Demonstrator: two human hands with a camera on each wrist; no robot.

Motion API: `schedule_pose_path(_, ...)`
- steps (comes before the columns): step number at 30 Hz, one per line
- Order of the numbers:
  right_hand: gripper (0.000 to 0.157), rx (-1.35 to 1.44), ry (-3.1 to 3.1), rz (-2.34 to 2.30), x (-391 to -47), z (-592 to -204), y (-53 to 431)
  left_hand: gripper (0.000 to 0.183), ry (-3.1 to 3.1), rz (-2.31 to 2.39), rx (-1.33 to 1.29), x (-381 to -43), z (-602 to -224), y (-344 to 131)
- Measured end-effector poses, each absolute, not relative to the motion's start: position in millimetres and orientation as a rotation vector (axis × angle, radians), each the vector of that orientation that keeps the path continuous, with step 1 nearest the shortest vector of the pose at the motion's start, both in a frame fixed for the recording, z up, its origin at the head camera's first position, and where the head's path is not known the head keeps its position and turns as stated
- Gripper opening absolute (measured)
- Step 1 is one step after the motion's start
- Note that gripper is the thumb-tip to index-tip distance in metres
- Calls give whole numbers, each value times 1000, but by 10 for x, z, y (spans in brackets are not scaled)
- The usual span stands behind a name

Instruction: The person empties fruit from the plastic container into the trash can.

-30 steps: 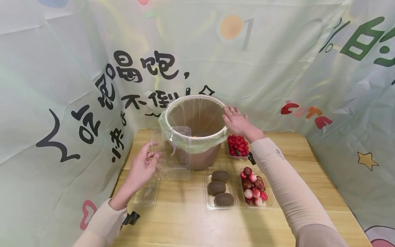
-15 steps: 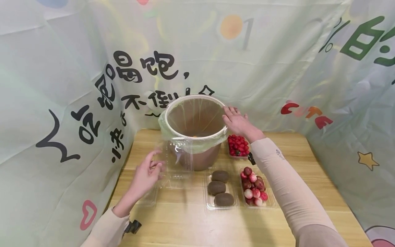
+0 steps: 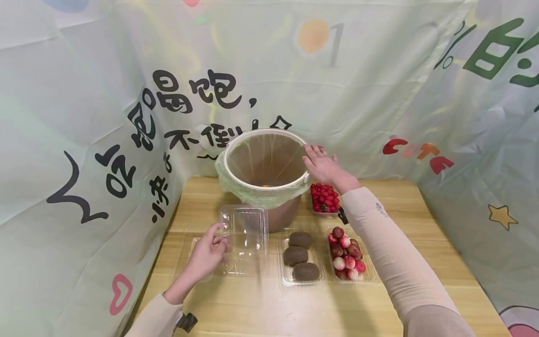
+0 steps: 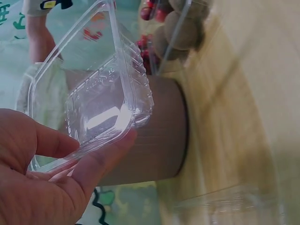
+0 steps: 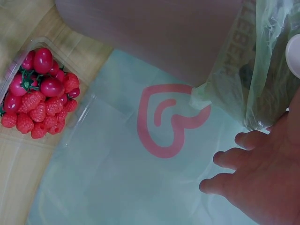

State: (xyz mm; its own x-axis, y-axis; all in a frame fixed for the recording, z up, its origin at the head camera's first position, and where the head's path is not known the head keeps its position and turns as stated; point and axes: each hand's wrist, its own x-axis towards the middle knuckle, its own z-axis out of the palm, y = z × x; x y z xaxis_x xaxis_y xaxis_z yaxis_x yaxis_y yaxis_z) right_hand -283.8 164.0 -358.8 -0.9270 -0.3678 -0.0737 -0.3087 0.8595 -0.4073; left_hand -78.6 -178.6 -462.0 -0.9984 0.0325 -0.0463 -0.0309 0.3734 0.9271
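My left hand (image 3: pixel 209 255) pinches the edge of a clear plastic fruit box (image 3: pixel 246 238) between thumb and fingers. Nothing shows inside the box (image 4: pixel 96 105), which is held tilted in front of the brown trash can (image 3: pixel 283 219). A pale green bag (image 3: pixel 237 189) lines the can and folds over its white rim. At the rim's right side rests my right hand (image 3: pixel 322 164), its fingers extended; in the right wrist view the fingers (image 5: pixel 234 158) are spread beside the bag. Deep in the can a small orange spot (image 3: pixel 266 186) shows.
A box of three kiwis (image 3: pixel 296 256) and a box of small red and whitish round fruits (image 3: pixel 347 262) stand on the wooden table (image 3: pixel 252 309). Behind them is a box of raspberries and cherry tomatoes (image 5: pixel 40 110). Another clear box (image 4: pixel 229 206) lies at the left.
My left hand has brought the clear box down and slightly right, from beside the can's rim to lower in front of the can. My right hand has stayed on the rim.
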Motion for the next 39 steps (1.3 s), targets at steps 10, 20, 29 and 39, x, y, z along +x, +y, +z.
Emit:
schedule_pose_path(10,68,-513,2883,-604,-2850,-3608,1652,46,2517,1687,-104,-792,-4844,-1821)
schedule_pose_path(20,67,-507,2888,-610,-2846,-3581,1641,49,2498,1643,-137,-793,-5051,-1828)
schedule_pose_path(29,68,-521,2889,-587,-2844,-3570,1633,46,2483,1592,-114,-795,-5192,-1859)
schedule_pose_path(39,68,-528,2889,-584,-2844,-3585,1645,39,2497,1460,-121,-801,-5285,-1905)
